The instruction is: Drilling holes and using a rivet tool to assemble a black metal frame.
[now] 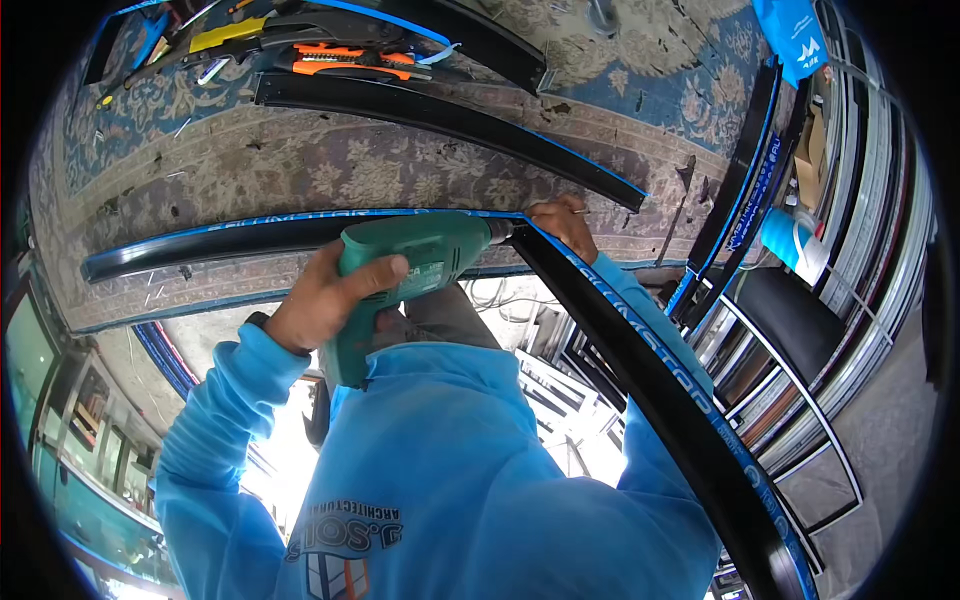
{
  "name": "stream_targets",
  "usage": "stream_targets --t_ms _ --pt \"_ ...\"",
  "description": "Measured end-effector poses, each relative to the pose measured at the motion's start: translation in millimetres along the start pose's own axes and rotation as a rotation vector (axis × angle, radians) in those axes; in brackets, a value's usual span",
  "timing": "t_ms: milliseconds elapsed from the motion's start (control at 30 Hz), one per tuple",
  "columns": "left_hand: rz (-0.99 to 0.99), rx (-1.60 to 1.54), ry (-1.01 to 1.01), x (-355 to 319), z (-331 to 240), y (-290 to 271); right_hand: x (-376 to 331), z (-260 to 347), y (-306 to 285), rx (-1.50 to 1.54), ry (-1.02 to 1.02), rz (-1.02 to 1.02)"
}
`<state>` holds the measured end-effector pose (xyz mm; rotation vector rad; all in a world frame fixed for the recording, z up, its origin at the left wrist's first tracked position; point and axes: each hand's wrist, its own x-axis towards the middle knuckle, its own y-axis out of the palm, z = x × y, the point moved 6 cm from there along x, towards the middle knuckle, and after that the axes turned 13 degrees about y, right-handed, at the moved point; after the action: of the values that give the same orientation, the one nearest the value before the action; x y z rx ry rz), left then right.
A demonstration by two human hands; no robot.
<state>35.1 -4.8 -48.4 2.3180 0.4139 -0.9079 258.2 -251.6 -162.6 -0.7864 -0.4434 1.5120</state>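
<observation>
Left hand [322,300] wrapped tight around the grip of a green power drill [405,275], fingers curled over the top of the body, thumb side down near the blue sleeve cuff. Drill lying roughly level, nose pointing right, chuck end sitting right at the corner where two black profile strips meet.

Right hand [565,225] closed down on that same corner, fingers pinching the joint just past the drill's tip, looks like a small screw or bit poking out between the fingertips, too small to call. Both hands near each other, only the drill's front end between them.

Black profile with blue edge film [250,235] running left from the joint across the near edge of the tabletop [330,165], which is covered in a worn patterned carpet, greyish with blue further back. Second black profile [660,390] dropping from the same corner down toward the lower right, off the tabletop edge and past the person's right arm.

Further back on the carpet: another long black strip [450,120] lying loose, well apart from the hands, and beyond it orange-handled pliers [350,62] plus some yellow and blue tools in the top left corner, all a bit blurry. More black-and-blue strips [745,165] leaning along the right side, next to stacked metal frames. Blue long-sleeve shirt filling the bottom of the view.
</observation>
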Motion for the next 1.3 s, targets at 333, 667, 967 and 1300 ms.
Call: stream_targets --t_ms 333,667,967,1300 --pt "0.023 0.059 -0.003 14.5 -13.4 4.3 11.5 27.0 -28.6 0.134 -0.018 -0.171" --pt "0.033 0.091 -0.023 16.4 -17.8 5.4 10.8 27.9 -27.4 0.163 0.018 -0.187" --pt "0.025 0.087 -0.01 16.5 -22.6 7.2 14.5 30.5 -29.0 0.171 -0.006 -0.208" --pt "-0.043 0.06 -0.058 19.2 -17.8 16.4 12.5 27.2 -24.6 0.156 -0.039 -0.238"
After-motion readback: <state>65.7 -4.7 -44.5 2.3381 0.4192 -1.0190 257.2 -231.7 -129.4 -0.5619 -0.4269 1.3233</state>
